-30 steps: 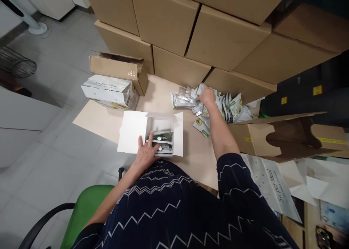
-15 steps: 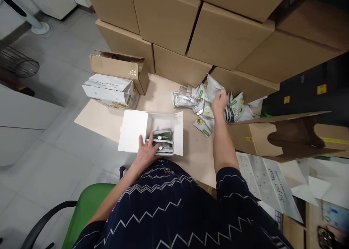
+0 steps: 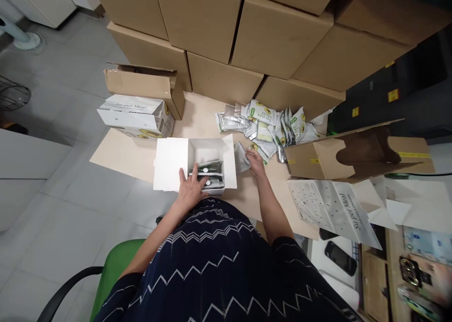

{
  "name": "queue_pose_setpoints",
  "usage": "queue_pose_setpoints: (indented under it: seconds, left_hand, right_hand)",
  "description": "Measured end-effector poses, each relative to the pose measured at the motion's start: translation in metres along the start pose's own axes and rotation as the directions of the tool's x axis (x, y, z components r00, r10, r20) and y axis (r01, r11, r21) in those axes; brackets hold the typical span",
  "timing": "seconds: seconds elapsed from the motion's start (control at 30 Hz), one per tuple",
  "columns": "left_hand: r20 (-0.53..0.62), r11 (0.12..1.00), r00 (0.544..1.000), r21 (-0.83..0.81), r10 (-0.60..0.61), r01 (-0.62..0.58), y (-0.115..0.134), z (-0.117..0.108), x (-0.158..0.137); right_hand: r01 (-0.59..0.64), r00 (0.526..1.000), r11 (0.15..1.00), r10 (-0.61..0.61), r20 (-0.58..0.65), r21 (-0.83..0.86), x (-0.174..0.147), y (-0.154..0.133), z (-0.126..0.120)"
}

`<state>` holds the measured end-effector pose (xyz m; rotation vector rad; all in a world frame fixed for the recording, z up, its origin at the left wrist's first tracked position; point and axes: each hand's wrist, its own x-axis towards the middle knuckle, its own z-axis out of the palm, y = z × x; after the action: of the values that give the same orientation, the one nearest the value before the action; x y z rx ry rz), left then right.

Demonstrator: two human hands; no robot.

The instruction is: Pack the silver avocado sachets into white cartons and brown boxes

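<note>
A stack of brown cartons (image 3: 201, 20) stands along the far edge of the desk (image 3: 197, 112), its top row cut off by the frame. The person's body hides the middle of the desk's near edge. At the right edge stands an open carton (image 3: 325, 159); its inside is mostly in shadow. Towards the far left corner, a smaller carton (image 3: 141, 82) stands behind a white printed box (image 3: 130, 117). An open white box (image 3: 230, 169) sits at the near edge, flaps spread. A pile of pouches (image 3: 263, 131) lies before the stack, many overlapping, so their number is hard to tell. The left hand (image 3: 190, 190), fingers spread, rests over the white box's near left side; whether its fingertips touch the packed pouches (image 3: 212, 166) inside is unclear. The right hand (image 3: 256, 163) pinches a grey pouch (image 3: 242, 158) just right of that box, between it and the pile; fingers cover the pouch's right end.
</note>
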<state>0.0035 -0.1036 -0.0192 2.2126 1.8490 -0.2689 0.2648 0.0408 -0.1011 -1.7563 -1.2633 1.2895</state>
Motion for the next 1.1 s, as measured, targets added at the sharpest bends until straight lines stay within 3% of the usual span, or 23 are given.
queue_pose_setpoints:
  seconds: [0.1,0.2,0.3,0.37,0.4,0.5,0.6,0.67,0.77,0.8,0.93,1.1]
  left_hand:
    - [-0.006,1.0,1.0,-0.012,0.005,-0.005,0.0,-0.001,0.0]
    - [-0.001,1.0,1.0,-0.022,0.007,-0.007,0.0,-0.002,-0.001]
    - [0.003,0.999,1.0,-0.041,0.007,-0.007,0.0,-0.001,-0.001]
    - [-0.001,0.998,1.0,-0.056,0.004,-0.004,0.0,-0.001,-0.002]
    - [-0.003,0.998,1.0,-0.062,0.002,-0.002,0.0,0.0,-0.002]
    - [-0.009,0.998,1.0,-0.065,0.003,-0.004,0.0,0.001,-0.003]
    - [-0.02,0.998,1.0,-0.053,0.012,-0.013,0.0,0.0,-0.003]
    - [-0.023,0.999,1.0,-0.052,0.013,-0.014,0.0,0.0,-0.003]
    - [-0.021,0.998,1.0,-0.059,0.01,-0.012,0.0,0.0,-0.002]
    - [-0.018,0.998,1.0,-0.06,0.007,-0.008,0.001,0.0,-0.002]
    - [0.008,0.998,1.0,-0.059,-0.012,0.013,0.001,0.001,-0.001]
    - [0.018,0.997,1.0,-0.07,-0.017,0.018,0.002,-0.001,-0.001]
  right_hand:
    - [0.068,0.985,0.99,-0.047,0.166,-0.123,0.008,-0.008,-0.006]
    - [0.15,0.955,0.927,-0.045,0.293,-0.345,0.009,-0.021,-0.008]
    - [0.234,0.964,0.799,-0.118,0.238,-0.554,-0.002,-0.044,-0.02]
    - [0.3,0.954,0.727,-0.247,0.172,-0.618,-0.016,-0.069,-0.039]
    - [0.33,0.94,0.713,-0.307,0.149,-0.619,-0.026,-0.083,-0.051]
    - [0.52,0.825,0.686,-0.557,0.092,-0.509,-0.064,-0.134,-0.088]
    - [0.641,0.753,0.666,-0.641,0.146,-0.382,-0.097,-0.18,-0.098]
    - [0.727,0.687,0.604,-0.657,0.312,-0.328,-0.106,-0.199,-0.082]
    - [0.811,0.577,0.487,-0.581,0.574,-0.323,-0.094,-0.208,-0.034]
    - [0.822,0.56,0.451,-0.532,0.635,-0.347,-0.086,-0.208,-0.015]
    - [0.809,0.574,0.334,-0.266,0.775,-0.484,-0.046,-0.195,0.05]
    - [0.855,0.446,0.283,0.026,0.895,-0.434,-0.007,-0.175,0.095]
